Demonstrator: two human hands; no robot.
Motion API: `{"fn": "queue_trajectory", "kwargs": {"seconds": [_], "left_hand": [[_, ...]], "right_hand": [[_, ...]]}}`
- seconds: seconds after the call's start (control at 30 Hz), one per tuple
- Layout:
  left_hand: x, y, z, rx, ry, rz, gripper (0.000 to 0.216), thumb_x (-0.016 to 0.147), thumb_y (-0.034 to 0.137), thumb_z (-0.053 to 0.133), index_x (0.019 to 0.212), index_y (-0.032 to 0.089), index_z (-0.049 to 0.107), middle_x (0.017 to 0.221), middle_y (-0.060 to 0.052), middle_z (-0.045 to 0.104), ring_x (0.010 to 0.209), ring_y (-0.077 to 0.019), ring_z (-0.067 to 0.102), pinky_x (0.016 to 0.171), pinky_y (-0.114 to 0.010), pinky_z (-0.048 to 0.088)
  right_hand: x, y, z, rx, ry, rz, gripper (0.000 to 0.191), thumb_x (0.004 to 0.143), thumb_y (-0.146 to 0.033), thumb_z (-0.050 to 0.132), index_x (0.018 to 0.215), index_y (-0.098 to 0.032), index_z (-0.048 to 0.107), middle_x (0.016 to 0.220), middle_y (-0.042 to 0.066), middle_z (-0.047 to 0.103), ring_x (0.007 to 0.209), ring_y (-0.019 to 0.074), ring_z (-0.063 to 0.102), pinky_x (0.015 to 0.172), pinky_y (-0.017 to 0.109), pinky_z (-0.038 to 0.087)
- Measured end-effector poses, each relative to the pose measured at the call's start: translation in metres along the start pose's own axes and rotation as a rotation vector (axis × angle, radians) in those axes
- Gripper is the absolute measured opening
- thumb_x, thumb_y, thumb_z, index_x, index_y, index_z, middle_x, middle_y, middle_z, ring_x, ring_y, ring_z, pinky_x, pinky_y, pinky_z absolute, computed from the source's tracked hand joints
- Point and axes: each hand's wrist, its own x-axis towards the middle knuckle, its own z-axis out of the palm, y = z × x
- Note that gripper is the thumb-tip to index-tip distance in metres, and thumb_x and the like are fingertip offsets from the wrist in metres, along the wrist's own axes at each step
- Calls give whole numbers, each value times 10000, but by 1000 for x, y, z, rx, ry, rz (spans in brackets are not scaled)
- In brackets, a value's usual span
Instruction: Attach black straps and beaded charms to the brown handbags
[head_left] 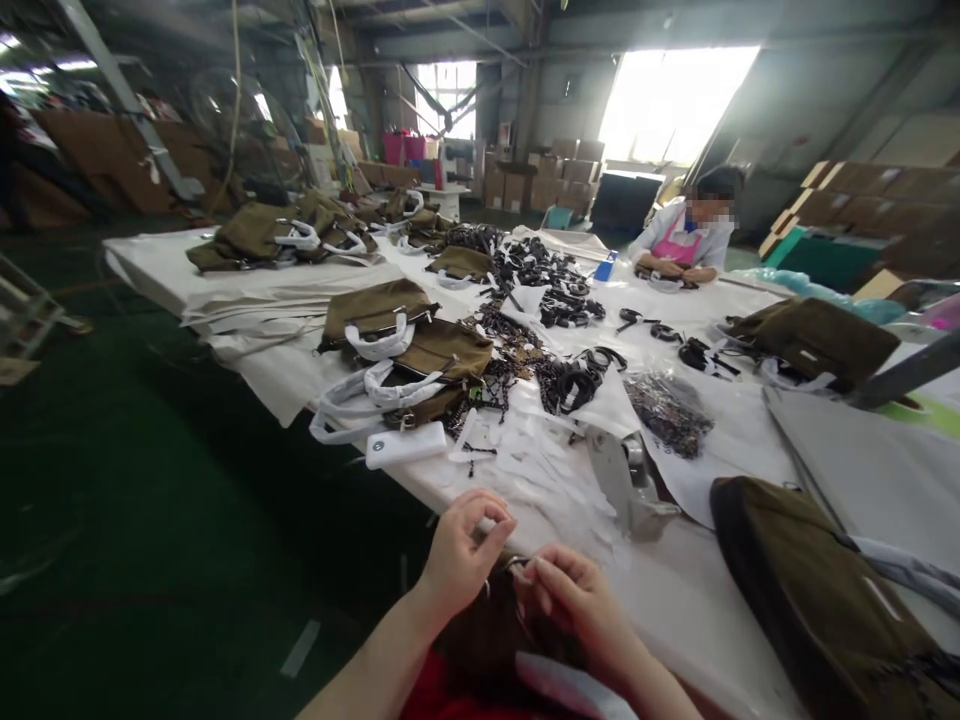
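Observation:
An olive-brown handbag (pixel 480 635) lies in my lap below the table edge, partly covered by my hands and forearms. My left hand (pixel 466 550) is raised just above it, with thumb and forefinger pinched together. Whatever is between those fingertips is too small to make out. Lower and to the right, my right hand (pixel 574 600) pinches the bag's upper edge beside a small metal ring and a pale strip. A sheet of clear plastic film (pixel 570 685) hangs under my right wrist.
White paper covers the table (pixel 675 570). On it lie a tape dispenser (pixel 626 480), a white power bank (pixel 406 445), wrapped-handle handbags (pixel 442 355), heaped black straps (pixel 540 270) and a bag of chains (pixel 670 412). Another handbag (pixel 817 590) lies at right. A co-worker (pixel 682 235) sits opposite.

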Motion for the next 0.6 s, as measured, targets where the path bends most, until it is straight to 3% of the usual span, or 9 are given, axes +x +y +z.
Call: {"fn": "queue_trajectory", "kwargs": {"seconds": [0.07, 0.17, 0.37, 0.47, 0.6], "left_hand": [[7, -8, 2, 5, -35, -31, 212, 929, 329, 575, 778, 197, 646, 905, -51, 708, 904, -190, 663, 854, -304, 511], [28, -26, 2, 113, -8, -85, 261, 939, 397, 530, 869, 193, 675, 961, -71, 717, 930, -204, 670, 847, -307, 529], [97, -60, 2, 282, 3, -88, 312, 926, 407, 479, 915, 169, 681, 913, -97, 721, 851, -221, 680, 765, -314, 546], [133, -67, 15, 369, -68, -62, 278, 913, 366, 499, 897, 162, 687, 921, -103, 725, 849, -224, 683, 760, -318, 544], [184, -70, 51, 507, -206, -23, 211, 927, 286, 532, 886, 154, 693, 930, -101, 722, 899, -220, 675, 842, -343, 533]], "right_hand": [[-1, 2, -2, 18, 36, 4, 489, 749, -620, 759, 763, -148, 632, 458, -74, 432, 405, 45, 305, 427, 197, 192], [-2, 7, -4, 33, 61, -20, 504, 737, -637, 760, 773, -160, 603, 444, -79, 432, 412, 54, 335, 446, 196, 210], [-3, 20, -7, 58, 51, -23, 553, 703, -696, 746, 759, -176, 565, 418, -73, 458, 410, 70, 365, 454, 204, 226], [-4, 21, -9, 63, 56, -34, 583, 685, -738, 724, 730, -183, 552, 399, -80, 437, 392, 68, 342, 462, 212, 257], [-2, 23, -13, 53, 35, -55, 600, 685, -770, 694, 721, -190, 543, 396, -86, 421, 375, 67, 320, 457, 220, 290]]}}
